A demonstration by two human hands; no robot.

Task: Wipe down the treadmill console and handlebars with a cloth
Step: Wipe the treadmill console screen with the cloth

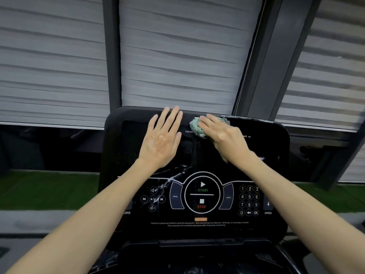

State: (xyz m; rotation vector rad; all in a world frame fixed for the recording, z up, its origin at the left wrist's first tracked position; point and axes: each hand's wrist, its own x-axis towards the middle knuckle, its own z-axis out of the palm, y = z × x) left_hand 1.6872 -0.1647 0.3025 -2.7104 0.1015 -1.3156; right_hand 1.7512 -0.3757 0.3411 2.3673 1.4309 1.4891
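A person's right hand (223,133), fingers straight, presses a green mesh cloth (196,128) flat against the top edge of the black treadmill console (266,167). The left hand (162,143) lies flat with fingers extended on the console's upper display, just beside the cloth.

**Dim, cool light and a bowed wide-angle frame**

Light is low and flat. The pale grey slatted window blinds (173,56) ahead are the brightest area and light the scene softly from the front; shadows are faint and edgeless. The glossy black treadmill console panel (197,232) reads very dark, with pale streaky glints left of centre. Its large white markings are sharp, the fine print soft. Small shiny highlights sit on the back of the bare left hand (161,141). The dark grey window frame posts (111,56) lean and splay outward, and the blinds smear at the right edge. The bottom edge is murky.
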